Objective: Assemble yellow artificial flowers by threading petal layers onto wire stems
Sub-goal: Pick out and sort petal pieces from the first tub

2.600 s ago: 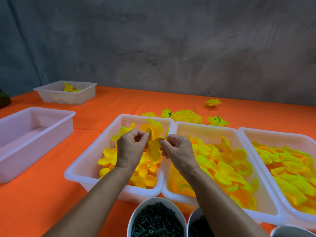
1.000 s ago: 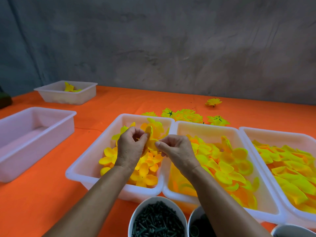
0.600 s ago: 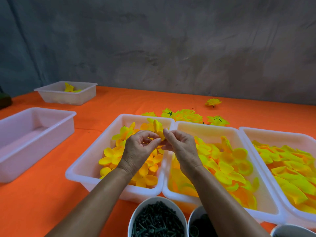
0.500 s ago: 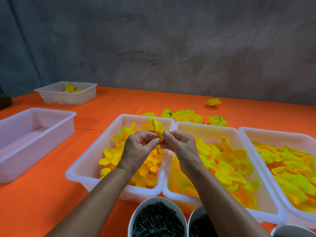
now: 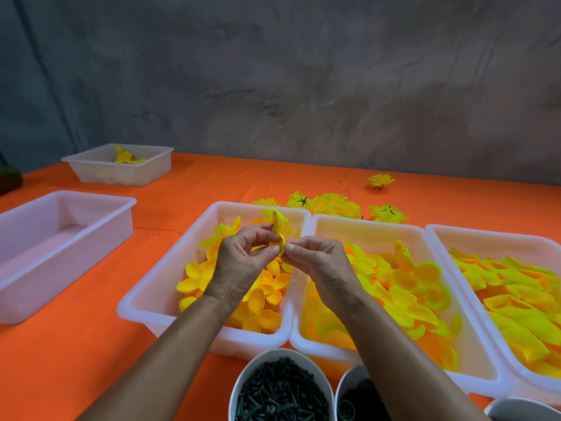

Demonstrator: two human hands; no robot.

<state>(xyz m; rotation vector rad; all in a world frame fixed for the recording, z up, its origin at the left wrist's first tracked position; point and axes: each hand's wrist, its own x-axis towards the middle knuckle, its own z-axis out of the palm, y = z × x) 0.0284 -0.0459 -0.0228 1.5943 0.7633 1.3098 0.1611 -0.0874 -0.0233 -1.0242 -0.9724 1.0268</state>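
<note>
Surface: orange-covered table (image 5: 76, 360).
Near middle: three white rectangular plastic trays of yellow petal pieces, touching side by side (image 5: 145, 299) (image 5: 364, 227) (image 5: 485, 235).
Left: white rectangular plastic tray (image 5: 100, 199).
Far left: small translucent plastic tub (image 5: 158, 168).
Behind trays: loose yellow artificial flowers (image 5: 334, 205); one apart (image 5: 379, 180).
Near edge: white round bowl of dark green pieces (image 5: 243, 378).

Both hands (image 5: 243, 262) have risen slightly, pinching the petal layer (image 5: 279, 235) closer together.

head-worn view, facing forward and down, close over hands (image 5: 282, 262)
</note>
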